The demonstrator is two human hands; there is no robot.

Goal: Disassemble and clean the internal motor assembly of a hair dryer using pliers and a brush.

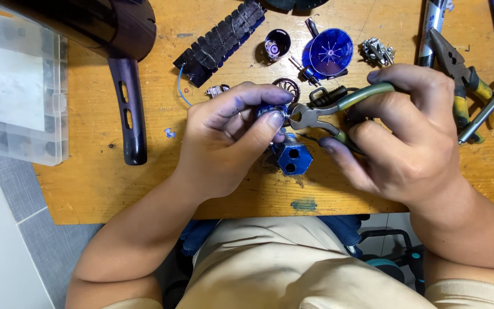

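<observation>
Left hand (230, 134) pinches small blue part (271, 110) at frame centre; right hand (407, 131) grips green pliers (327, 111), tips at the part. Blue hex block (293, 157) just below.

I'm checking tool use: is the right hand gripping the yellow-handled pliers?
No, the right hand grips green-handled pliers; the yellow-handled pliers lie untouched on the wooden table.

I count two pliers: one (338, 111) in my fingers, one (464, 80) lying on the worktop. One hex block (293, 157), one blue disc (330, 53), one clear box (21, 86).
</observation>
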